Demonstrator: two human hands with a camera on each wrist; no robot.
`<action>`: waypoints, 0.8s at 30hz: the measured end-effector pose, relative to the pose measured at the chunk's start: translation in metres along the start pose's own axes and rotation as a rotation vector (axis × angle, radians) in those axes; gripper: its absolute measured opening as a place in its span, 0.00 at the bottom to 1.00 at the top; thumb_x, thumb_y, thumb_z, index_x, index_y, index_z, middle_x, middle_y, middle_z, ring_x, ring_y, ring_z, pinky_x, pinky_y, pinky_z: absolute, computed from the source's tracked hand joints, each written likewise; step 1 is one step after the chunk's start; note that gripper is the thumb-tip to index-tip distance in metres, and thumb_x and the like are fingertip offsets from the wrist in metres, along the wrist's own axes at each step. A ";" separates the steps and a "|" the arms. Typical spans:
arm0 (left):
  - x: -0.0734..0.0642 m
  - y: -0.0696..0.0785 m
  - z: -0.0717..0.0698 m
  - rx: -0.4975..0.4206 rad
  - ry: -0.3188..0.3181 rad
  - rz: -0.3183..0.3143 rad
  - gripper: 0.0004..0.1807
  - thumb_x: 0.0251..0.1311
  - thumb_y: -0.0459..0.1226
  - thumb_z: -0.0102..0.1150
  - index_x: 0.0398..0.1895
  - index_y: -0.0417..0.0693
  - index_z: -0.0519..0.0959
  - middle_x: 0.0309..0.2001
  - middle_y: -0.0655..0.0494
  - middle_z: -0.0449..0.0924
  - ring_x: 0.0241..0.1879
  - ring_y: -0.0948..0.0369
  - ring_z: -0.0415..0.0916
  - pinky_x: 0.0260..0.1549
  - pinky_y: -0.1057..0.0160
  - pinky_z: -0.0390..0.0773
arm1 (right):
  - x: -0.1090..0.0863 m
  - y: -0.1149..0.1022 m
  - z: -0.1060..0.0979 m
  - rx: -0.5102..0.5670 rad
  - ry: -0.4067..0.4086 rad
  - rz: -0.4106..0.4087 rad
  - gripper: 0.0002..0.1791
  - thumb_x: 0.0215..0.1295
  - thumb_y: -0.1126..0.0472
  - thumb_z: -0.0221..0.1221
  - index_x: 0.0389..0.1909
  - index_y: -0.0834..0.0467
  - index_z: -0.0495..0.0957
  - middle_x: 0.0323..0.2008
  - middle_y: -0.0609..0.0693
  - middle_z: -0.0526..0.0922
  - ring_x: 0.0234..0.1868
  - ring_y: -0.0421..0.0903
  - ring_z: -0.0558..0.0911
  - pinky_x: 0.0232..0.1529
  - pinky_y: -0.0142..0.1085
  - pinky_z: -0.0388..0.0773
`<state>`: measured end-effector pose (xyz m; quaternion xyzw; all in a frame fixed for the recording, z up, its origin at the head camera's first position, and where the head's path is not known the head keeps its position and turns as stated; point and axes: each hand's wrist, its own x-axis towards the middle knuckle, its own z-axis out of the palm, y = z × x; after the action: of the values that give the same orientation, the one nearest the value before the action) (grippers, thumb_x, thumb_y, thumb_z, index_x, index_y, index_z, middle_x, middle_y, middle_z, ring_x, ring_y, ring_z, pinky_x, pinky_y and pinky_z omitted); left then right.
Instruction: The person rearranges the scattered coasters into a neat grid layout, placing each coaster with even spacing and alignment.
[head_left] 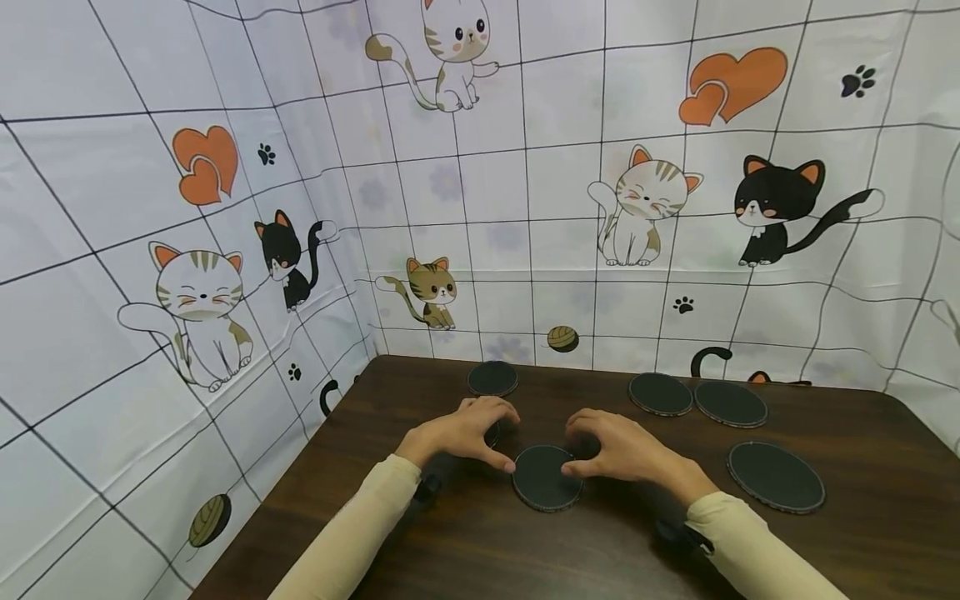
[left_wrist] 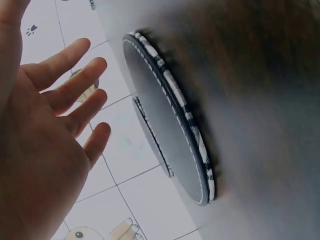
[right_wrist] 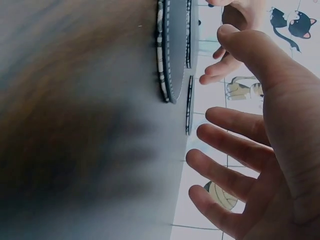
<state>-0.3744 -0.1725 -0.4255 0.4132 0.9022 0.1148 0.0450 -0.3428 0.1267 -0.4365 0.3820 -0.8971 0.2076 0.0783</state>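
Observation:
A round dark coaster (head_left: 547,487) with a stitched rim lies flat on the brown table, between my two hands. At its left side is my left hand (head_left: 463,429), thumb tip by the coaster's edge, fingers loosely bent above a second coaster (head_left: 492,434) that it mostly hides. My right hand (head_left: 626,446) hovers at the other side, its thumb tip over the right edge. Both palms face inward and hold nothing. In the left wrist view, a patterned black-and-white band runs along the near coaster's side (left_wrist: 192,125). The right wrist view shows spread, relaxed fingers (right_wrist: 235,145).
Another coaster (head_left: 492,378) lies at the table's back left. Two more, a smaller one (head_left: 660,394) and a wider one (head_left: 731,403), sit side by side at the back right. A large coaster (head_left: 776,477) is farther right. Cat-printed sheeting (head_left: 555,208) hangs behind the table (head_left: 337,467).

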 end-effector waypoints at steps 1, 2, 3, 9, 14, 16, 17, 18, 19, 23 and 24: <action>-0.001 -0.001 -0.001 -0.004 0.007 -0.005 0.43 0.45 0.67 0.57 0.60 0.51 0.67 0.60 0.63 0.60 0.62 0.62 0.53 0.55 0.49 0.53 | 0.003 -0.001 0.000 0.001 0.001 -0.005 0.33 0.48 0.29 0.58 0.46 0.50 0.79 0.51 0.44 0.74 0.50 0.47 0.75 0.45 0.47 0.71; -0.002 -0.001 -0.001 -0.008 0.012 -0.010 0.43 0.45 0.67 0.58 0.60 0.51 0.67 0.60 0.63 0.60 0.62 0.63 0.53 0.55 0.49 0.53 | 0.007 -0.002 0.000 0.003 0.001 -0.008 0.34 0.49 0.29 0.58 0.47 0.51 0.79 0.51 0.44 0.74 0.49 0.47 0.75 0.45 0.47 0.71; -0.004 -0.002 -0.002 -0.011 0.017 -0.013 0.43 0.45 0.67 0.58 0.60 0.52 0.67 0.60 0.64 0.60 0.62 0.63 0.53 0.56 0.49 0.53 | 0.010 -0.003 0.000 0.005 0.000 -0.009 0.34 0.49 0.29 0.58 0.47 0.51 0.79 0.51 0.44 0.74 0.49 0.46 0.75 0.45 0.47 0.71; -0.009 -0.005 -0.006 -0.031 0.030 -0.033 0.42 0.45 0.66 0.59 0.59 0.53 0.66 0.59 0.63 0.61 0.60 0.63 0.54 0.55 0.49 0.53 | 0.027 -0.006 0.000 -0.009 -0.009 -0.021 0.34 0.49 0.28 0.57 0.47 0.50 0.78 0.51 0.43 0.74 0.46 0.45 0.76 0.43 0.45 0.72; -0.010 -0.009 -0.010 -0.034 0.033 -0.057 0.39 0.44 0.64 0.61 0.56 0.55 0.66 0.58 0.62 0.61 0.59 0.62 0.56 0.54 0.50 0.54 | 0.038 -0.006 0.002 -0.053 -0.024 -0.020 0.34 0.48 0.28 0.57 0.47 0.50 0.78 0.50 0.44 0.74 0.46 0.46 0.76 0.42 0.46 0.72; -0.011 -0.013 -0.011 -0.020 0.032 -0.073 0.39 0.44 0.64 0.61 0.57 0.56 0.66 0.59 0.63 0.61 0.60 0.62 0.56 0.54 0.50 0.54 | 0.042 -0.005 0.003 -0.069 -0.031 -0.023 0.34 0.49 0.28 0.57 0.47 0.50 0.78 0.50 0.44 0.74 0.46 0.47 0.76 0.43 0.46 0.72; -0.012 -0.015 -0.012 -0.008 0.031 -0.081 0.39 0.43 0.65 0.61 0.57 0.57 0.66 0.59 0.62 0.60 0.60 0.61 0.55 0.54 0.50 0.54 | 0.045 -0.005 0.004 -0.075 -0.035 -0.024 0.35 0.49 0.28 0.57 0.47 0.50 0.78 0.50 0.44 0.74 0.47 0.47 0.75 0.43 0.47 0.71; -0.013 -0.017 -0.012 -0.001 0.029 -0.091 0.40 0.43 0.65 0.61 0.57 0.58 0.65 0.60 0.63 0.60 0.61 0.61 0.55 0.54 0.50 0.54 | 0.047 -0.006 0.005 -0.078 -0.040 -0.025 0.35 0.49 0.28 0.57 0.48 0.51 0.78 0.50 0.45 0.74 0.47 0.47 0.75 0.44 0.48 0.71; -0.014 -0.019 -0.012 0.010 0.027 -0.100 0.41 0.42 0.66 0.62 0.58 0.58 0.65 0.60 0.63 0.60 0.61 0.61 0.54 0.55 0.50 0.54 | 0.049 -0.006 0.006 -0.084 -0.045 -0.027 0.35 0.49 0.28 0.57 0.48 0.51 0.78 0.51 0.45 0.74 0.48 0.47 0.75 0.45 0.49 0.70; -0.024 -0.025 -0.012 0.024 0.019 -0.147 0.43 0.38 0.65 0.65 0.58 0.58 0.66 0.60 0.61 0.61 0.62 0.57 0.54 0.54 0.47 0.55 | 0.057 -0.013 0.014 -0.091 -0.065 -0.036 0.38 0.48 0.27 0.56 0.49 0.53 0.78 0.51 0.46 0.74 0.49 0.48 0.74 0.47 0.52 0.68; -0.026 -0.026 -0.013 0.022 0.019 -0.161 0.43 0.37 0.64 0.66 0.58 0.57 0.66 0.59 0.61 0.62 0.61 0.57 0.55 0.54 0.46 0.55 | 0.059 -0.016 0.016 -0.095 -0.069 -0.038 0.38 0.48 0.27 0.56 0.49 0.53 0.78 0.51 0.46 0.74 0.49 0.48 0.74 0.48 0.52 0.68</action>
<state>-0.3785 -0.2107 -0.4195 0.3388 0.9341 0.1047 0.0410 -0.3725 0.0715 -0.4279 0.4015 -0.9008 0.1501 0.0694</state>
